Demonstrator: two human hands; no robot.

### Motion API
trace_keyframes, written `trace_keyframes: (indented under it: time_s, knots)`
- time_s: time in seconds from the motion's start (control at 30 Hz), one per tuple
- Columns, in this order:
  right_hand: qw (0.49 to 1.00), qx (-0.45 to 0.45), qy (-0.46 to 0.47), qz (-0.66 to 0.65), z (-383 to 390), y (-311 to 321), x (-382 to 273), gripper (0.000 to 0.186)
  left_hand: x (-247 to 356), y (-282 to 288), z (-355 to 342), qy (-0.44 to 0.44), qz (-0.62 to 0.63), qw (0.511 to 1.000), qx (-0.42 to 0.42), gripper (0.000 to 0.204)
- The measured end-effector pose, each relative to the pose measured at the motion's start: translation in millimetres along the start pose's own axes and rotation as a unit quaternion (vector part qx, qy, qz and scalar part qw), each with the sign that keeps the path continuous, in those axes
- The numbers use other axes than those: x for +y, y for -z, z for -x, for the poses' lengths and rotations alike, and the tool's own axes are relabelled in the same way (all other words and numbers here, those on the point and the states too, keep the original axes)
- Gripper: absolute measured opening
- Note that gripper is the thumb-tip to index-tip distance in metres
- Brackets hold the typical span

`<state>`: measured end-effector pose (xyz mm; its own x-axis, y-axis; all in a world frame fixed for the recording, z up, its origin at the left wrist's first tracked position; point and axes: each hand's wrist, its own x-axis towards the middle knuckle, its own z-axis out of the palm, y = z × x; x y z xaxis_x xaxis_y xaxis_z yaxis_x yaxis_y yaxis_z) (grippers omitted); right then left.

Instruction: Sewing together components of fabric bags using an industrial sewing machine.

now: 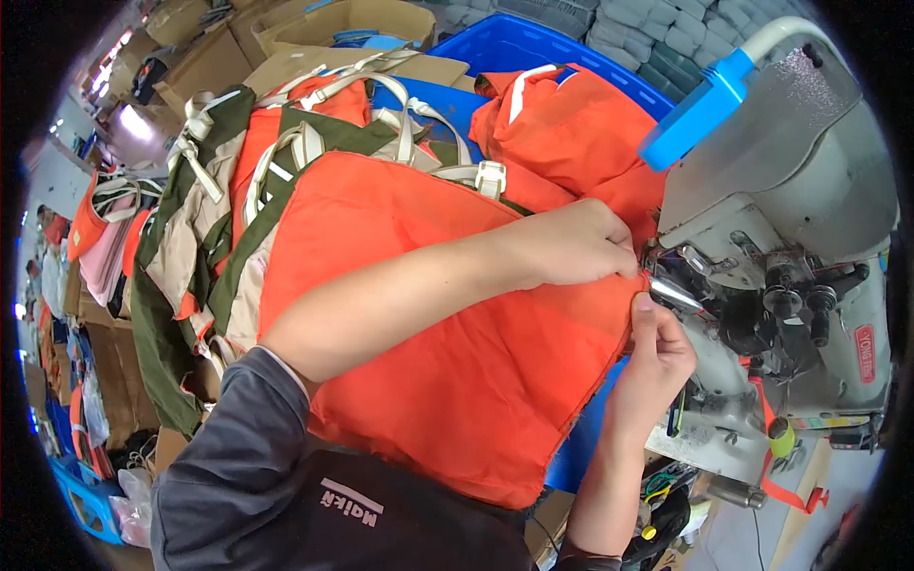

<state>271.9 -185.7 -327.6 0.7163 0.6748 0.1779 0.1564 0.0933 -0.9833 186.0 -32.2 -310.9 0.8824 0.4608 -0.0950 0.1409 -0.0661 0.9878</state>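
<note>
A large orange fabric piece (419, 371) spreads from the middle of the view to the sewing machine (781, 219). My left hand (590, 243) is closed on its upper right edge, right beside the machine's metal arm (671, 291). Just below it, my right hand (659, 347) pinches the same edge between thumb and fingers. Behind this piece lie olive, beige and orange fabric pieces with white straps (200, 162) and a white buckle (490, 179), plus a crumpled orange piece (562, 133).
A blue plastic crate (514, 38) stands at the back, near cardboard boxes (314, 29). A blue rectangular attachment (690, 114) hangs above the machine. Hanging fabric items (105, 238) and a blue stool (81, 500) are at the left. Tools (662, 495) sit at lower right.
</note>
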Motion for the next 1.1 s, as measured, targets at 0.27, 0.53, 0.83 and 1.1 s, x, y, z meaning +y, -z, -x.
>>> trace_keyframes:
  time_s: [0.27,0.53,0.83,1.1]
  knots:
    - [1.0,0.006,0.001,0.001,2.1,-1.1,1.6,0.017,3.9,-3.1,5.8,0.011,0.002,1.0,0.016,0.017]
    - [1.0,0.015,0.003,-0.004,2.5,-5.5,-0.6,0.018,-0.7,-7.0,1.7,-0.021,0.031,0.999,0.031,0.017]
    - [1.0,0.005,-0.007,0.005,1.2,-1.6,1.8,0.02,0.3,-2.1,-1.8,0.031,0.003,0.999,-0.008,0.02]
    - [0.999,0.029,0.0,-0.027,-2.0,-6.3,1.0,0.018,6.3,-3.2,-2.4,0.043,0.005,0.999,0.009,0.019]
